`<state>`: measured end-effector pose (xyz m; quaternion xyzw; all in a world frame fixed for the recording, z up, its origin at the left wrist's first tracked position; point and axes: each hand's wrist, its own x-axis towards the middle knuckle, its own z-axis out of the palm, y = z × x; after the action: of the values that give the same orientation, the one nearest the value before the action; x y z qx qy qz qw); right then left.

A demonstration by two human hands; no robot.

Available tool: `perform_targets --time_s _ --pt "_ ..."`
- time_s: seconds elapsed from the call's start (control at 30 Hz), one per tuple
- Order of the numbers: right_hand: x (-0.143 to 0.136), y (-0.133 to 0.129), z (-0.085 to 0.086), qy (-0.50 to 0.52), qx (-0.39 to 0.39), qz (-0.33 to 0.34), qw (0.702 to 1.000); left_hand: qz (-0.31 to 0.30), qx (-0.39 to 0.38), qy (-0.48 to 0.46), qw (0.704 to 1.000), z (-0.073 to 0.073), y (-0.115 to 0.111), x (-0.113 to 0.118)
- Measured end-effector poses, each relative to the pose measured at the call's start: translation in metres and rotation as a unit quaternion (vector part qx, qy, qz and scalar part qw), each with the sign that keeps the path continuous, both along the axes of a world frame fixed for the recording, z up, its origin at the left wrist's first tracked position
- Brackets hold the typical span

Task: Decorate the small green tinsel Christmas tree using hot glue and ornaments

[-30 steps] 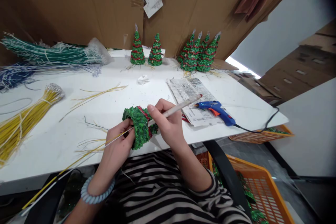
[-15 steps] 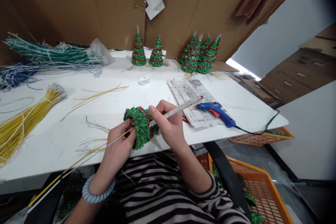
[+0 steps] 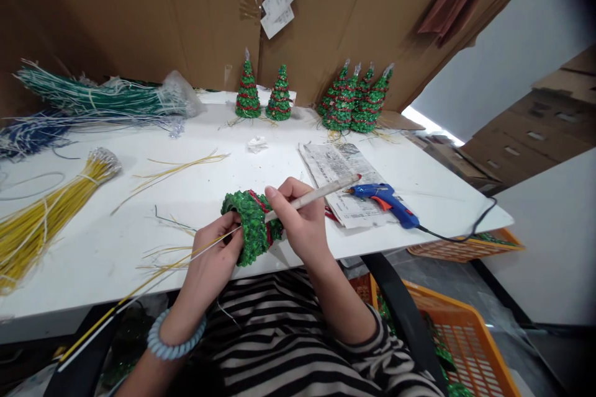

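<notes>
A small green tinselly Christmas tree [image 3: 254, 236] with red garland lies on its side above the table's front edge, its hollow base facing left. My left hand [image 3: 216, 254] grips that base, fingertips partly inside the opening. Yellow and white wires [image 3: 139, 288] run from the base down to the lower left. In my right hand [image 3: 300, 217] is a pale, pen-like stick [image 3: 326, 191] with a reddish end; its lower tip meets the side of the tree. The fingertips inside the base are hidden.
A blue glue gun [image 3: 388, 201] lies partly on folded newspaper [image 3: 344, 161], its cord trailing right. Several finished trees [image 3: 344, 102] stand at the back. Yellow wire bundles [image 3: 60, 217] and green wire bundles [image 3: 102, 96] lie left. An orange basket [image 3: 479, 329] sits below right.
The view has shifted very slightly. Both hands, the tree and the stick keep nearly the same pose.
</notes>
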<state>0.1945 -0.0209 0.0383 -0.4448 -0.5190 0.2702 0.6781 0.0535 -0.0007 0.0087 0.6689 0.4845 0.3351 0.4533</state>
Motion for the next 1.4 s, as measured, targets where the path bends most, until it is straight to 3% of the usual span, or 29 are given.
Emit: perform_targets --time_s 0.53,1.4 --pt "0.0004 -0.0001 -0.0016 -0.007 -0.024 -0.03 0.999 -0.003 0.002 0.004 1.0 0.001 0.0 -0.0007" --pt "-0.0004 -0.0007 -0.0031 0.015 -0.025 -0.026 0.999 -0.002 0.008 -0.011 1.0 0.001 0.0007 0.0001"
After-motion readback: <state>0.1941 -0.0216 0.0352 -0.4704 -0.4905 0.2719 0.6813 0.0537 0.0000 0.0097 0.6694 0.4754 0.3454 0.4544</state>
